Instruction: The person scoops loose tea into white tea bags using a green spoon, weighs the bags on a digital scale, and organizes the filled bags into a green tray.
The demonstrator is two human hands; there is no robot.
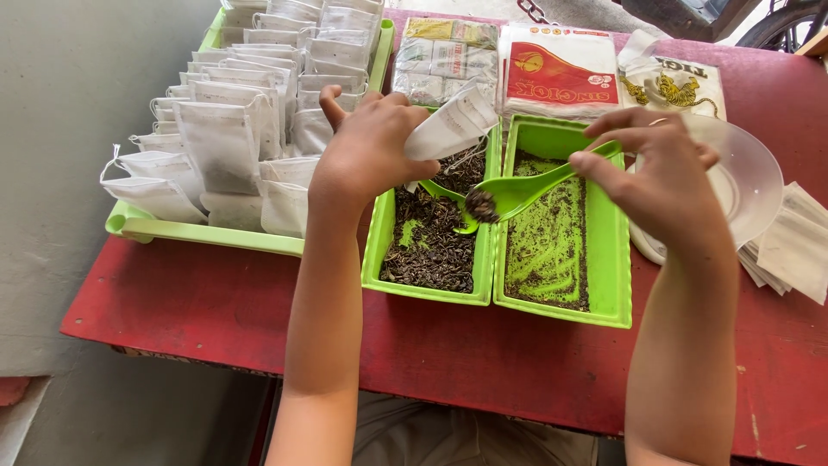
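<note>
My left hand (366, 147) holds a small white filter bag (453, 123) tilted over the left green tray (377, 259), which holds dark loose tea leaves. My right hand (660, 177) grips the handle of a green plastic spoon (517, 192) whose bowl carries a clump of tea just below the bag's mouth. A second green spoon (448, 200) lies in the left tray. The right green tray (608, 259) has only a thin scatter of tea on its bottom.
A long green tray (172, 229) at the left is packed with several filled white bags. Printed tea packets (561, 69) lie at the back. A clear plastic lid (750, 177) and a stack of flat white bags (798, 246) sit at the right on the red table (198, 302).
</note>
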